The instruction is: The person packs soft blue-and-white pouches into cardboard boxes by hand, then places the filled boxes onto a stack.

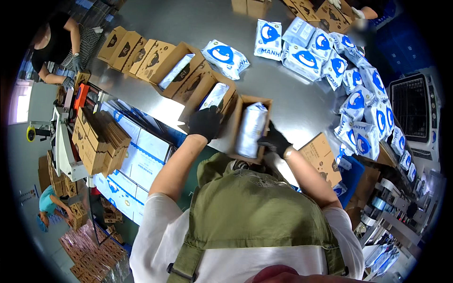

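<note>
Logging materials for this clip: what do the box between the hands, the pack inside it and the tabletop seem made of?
Box: likely cardboard, matte brown, with thin, flat walls.
Pack: probably plastic film, perhaps foil-lined; its silvery-white skin is wrinkled and glossy.
Tabletop: looks like satin metal, perhaps stainless steel, grey with blurred bright reflections.

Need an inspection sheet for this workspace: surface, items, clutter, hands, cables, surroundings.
Surface: metal tabletop, shiny, with glare.
Job's things: open carton between the hands, white packet inside; row of cartons to its left; loose packets at right.
Clutter: stacked flat cartons at left; blue bin at right.
Left hand: black-gloved, at the row's nearest carton.
Right hand: black-gloved, at the open carton's right side.
Cables: nothing seen.
Surroundings: co-worker upper left; machinery right.
</note>
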Demonstrator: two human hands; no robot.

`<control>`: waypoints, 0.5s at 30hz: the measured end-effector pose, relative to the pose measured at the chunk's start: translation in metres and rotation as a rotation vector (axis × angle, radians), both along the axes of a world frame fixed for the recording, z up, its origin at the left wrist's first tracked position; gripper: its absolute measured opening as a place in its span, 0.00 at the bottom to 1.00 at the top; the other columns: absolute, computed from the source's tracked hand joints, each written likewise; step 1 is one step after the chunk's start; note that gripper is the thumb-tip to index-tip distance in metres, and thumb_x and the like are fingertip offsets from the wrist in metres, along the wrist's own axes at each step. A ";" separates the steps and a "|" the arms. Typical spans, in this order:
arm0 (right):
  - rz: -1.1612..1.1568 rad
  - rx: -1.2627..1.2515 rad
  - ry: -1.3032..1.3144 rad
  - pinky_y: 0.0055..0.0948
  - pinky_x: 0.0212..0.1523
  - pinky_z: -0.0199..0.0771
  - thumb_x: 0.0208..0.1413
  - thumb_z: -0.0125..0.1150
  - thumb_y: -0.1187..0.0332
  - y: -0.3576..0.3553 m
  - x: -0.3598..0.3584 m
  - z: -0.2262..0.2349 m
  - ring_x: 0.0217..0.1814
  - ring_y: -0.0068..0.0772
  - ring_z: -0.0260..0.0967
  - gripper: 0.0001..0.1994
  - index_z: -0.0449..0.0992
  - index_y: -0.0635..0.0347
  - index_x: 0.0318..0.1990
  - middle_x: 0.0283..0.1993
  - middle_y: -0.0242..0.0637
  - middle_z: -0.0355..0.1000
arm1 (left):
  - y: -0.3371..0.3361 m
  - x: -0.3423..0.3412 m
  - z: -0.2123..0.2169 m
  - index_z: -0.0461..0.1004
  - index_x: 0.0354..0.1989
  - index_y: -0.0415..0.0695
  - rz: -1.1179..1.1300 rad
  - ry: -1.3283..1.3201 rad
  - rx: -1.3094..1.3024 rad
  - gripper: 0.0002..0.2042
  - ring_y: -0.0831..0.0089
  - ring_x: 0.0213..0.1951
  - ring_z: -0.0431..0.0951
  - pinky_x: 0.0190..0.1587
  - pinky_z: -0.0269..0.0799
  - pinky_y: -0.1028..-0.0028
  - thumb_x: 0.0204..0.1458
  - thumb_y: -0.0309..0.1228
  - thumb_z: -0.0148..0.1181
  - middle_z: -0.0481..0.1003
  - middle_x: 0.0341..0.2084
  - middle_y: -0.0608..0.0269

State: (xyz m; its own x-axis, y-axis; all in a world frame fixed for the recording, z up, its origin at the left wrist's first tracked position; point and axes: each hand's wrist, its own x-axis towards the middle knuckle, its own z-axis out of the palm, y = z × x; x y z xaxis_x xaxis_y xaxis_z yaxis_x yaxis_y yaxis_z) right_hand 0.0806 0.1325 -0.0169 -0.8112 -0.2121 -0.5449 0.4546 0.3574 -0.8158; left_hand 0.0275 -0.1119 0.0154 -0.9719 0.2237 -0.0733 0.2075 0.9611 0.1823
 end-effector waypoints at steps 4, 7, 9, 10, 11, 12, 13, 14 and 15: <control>0.017 -0.018 0.226 0.34 0.47 0.64 0.48 0.57 0.57 -0.122 -0.037 -0.094 0.48 0.34 0.63 0.39 0.43 0.59 0.63 0.50 0.45 0.63 | -0.011 -0.023 0.010 0.67 0.46 0.44 -0.001 0.307 0.215 0.22 0.52 0.37 0.73 0.40 0.68 0.57 0.46 0.46 0.52 0.72 0.36 0.47; 0.254 0.125 0.331 0.42 0.57 0.55 0.57 0.43 0.50 -0.178 -0.088 -0.082 0.60 0.39 0.56 0.30 0.51 0.57 0.62 0.57 0.43 0.60 | -0.024 -0.053 0.019 0.54 0.59 0.44 0.141 0.129 0.078 0.42 0.49 0.49 0.66 0.50 0.63 0.58 0.36 0.55 0.59 0.63 0.49 0.40; -0.090 -0.435 -0.132 0.40 0.52 0.62 0.57 0.39 0.46 -0.199 -0.113 -0.031 0.56 0.38 0.61 0.32 0.50 0.58 0.62 0.54 0.43 0.63 | -0.049 -0.092 0.021 0.49 0.62 0.45 0.207 0.030 0.023 0.47 0.50 0.52 0.65 0.51 0.62 0.57 0.34 0.55 0.60 0.62 0.50 0.40; -0.080 -0.567 -0.196 0.38 0.49 0.64 0.57 0.41 0.48 -0.200 -0.127 -0.035 0.52 0.37 0.64 0.30 0.51 0.58 0.61 0.51 0.43 0.65 | -0.056 -0.107 0.022 0.55 0.60 0.47 0.260 0.081 -0.099 0.42 0.51 0.50 0.66 0.51 0.62 0.58 0.34 0.54 0.60 0.63 0.49 0.41; -0.070 -0.693 -0.271 0.35 0.45 0.67 0.57 0.43 0.51 -0.200 -0.140 -0.040 0.48 0.35 0.66 0.29 0.52 0.59 0.60 0.49 0.43 0.67 | -0.066 -0.124 0.015 0.60 0.57 0.49 0.279 0.071 -0.206 0.39 0.52 0.51 0.65 0.52 0.60 0.59 0.34 0.52 0.61 0.63 0.50 0.45; -0.059 -0.814 -0.347 0.33 0.41 0.69 0.57 0.45 0.53 -0.203 -0.156 -0.044 0.44 0.34 0.69 0.27 0.54 0.59 0.60 0.46 0.43 0.69 | -0.078 -0.139 0.010 0.65 0.54 0.50 0.293 0.065 -0.312 0.35 0.52 0.51 0.64 0.53 0.59 0.60 0.34 0.50 0.62 0.63 0.51 0.50; -0.039 -0.761 -0.300 0.31 0.39 0.69 0.55 0.48 0.55 -0.202 -0.162 -0.049 0.43 0.33 0.69 0.27 0.56 0.59 0.59 0.46 0.44 0.70 | -0.087 -0.149 0.012 0.68 0.50 0.50 0.298 0.072 -0.314 0.30 0.53 0.51 0.64 0.53 0.60 0.59 0.35 0.49 0.61 0.63 0.51 0.51; -0.033 -0.707 -0.242 0.29 0.38 0.69 0.54 0.52 0.57 -0.198 -0.172 -0.053 0.43 0.33 0.69 0.27 0.57 0.59 0.58 0.45 0.44 0.70 | -0.096 -0.166 0.018 0.71 0.46 0.50 0.287 0.090 -0.312 0.26 0.54 0.50 0.64 0.52 0.60 0.59 0.36 0.47 0.60 0.63 0.51 0.53; 0.061 -0.527 -0.041 0.29 0.41 0.69 0.48 0.58 0.60 -0.189 -0.158 -0.045 0.46 0.34 0.67 0.28 0.60 0.59 0.56 0.48 0.45 0.68 | -0.123 -0.181 0.003 0.71 0.45 0.50 0.277 0.108 -0.270 0.25 0.55 0.50 0.64 0.52 0.60 0.60 0.36 0.47 0.60 0.64 0.50 0.54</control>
